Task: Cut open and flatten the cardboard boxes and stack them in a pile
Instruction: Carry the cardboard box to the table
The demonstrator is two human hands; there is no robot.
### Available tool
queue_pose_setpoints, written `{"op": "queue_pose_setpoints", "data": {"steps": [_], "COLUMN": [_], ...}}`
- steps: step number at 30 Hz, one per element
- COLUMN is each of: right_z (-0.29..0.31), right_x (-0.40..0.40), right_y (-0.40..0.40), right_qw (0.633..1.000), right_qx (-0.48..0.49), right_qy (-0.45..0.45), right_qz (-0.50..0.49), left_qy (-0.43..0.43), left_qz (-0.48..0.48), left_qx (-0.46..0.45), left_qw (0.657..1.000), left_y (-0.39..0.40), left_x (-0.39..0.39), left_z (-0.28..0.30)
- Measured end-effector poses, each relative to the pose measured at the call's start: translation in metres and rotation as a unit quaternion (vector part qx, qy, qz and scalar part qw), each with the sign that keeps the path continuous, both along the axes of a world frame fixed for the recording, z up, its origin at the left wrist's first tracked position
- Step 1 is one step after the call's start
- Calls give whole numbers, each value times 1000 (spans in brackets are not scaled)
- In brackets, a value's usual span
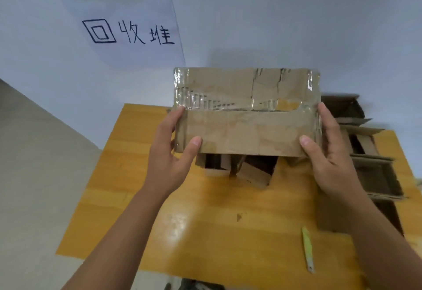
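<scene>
The yellow worktop (205, 232) carries opened boxes (370, 168) at far right. A taped cardboard box (246, 111) is held above it, hiding more cardboard, gripped by left hand (173, 150) and right hand (328, 152). A green cutter (307, 248) lies near right.

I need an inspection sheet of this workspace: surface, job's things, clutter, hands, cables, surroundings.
Surface: yellow wooden table, glossy.
Job's things: taped cardboard box held above the table; more cardboard boxes at the right; green utility knife lying untouched.
Clutter: cardboard pieces under the held box.
Hands: left hand and right hand grip the box ends.
Cables: nothing seen.
Surroundings: white wall with a handwritten paper sign.
</scene>
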State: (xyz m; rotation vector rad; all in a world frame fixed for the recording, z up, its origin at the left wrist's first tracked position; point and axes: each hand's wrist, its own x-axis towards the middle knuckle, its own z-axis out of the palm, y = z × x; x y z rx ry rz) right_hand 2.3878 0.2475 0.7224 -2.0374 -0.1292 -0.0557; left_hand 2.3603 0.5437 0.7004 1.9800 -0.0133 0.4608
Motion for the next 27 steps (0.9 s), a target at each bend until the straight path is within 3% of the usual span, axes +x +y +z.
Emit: {"op": "queue_pose_setpoints", "data": {"steps": [7,14,27], "right_z": [5,-51,-143], "right_x": [12,23,-9], "right_y": [42,45,38], "right_qw": [1000,997,962], "right_qx": [0,38,49], "right_qy": [-23,-60,-268], "right_qz": [2,-6,9], "left_qy": [-28,-60,-261], "left_qz": [-1,-3,37], "left_qx": [8,44,67], "left_qw": [1000,997,962], "left_y": [34,40,23], "left_x": [14,25,-12], "left_z": [-4,-39,-130]}}
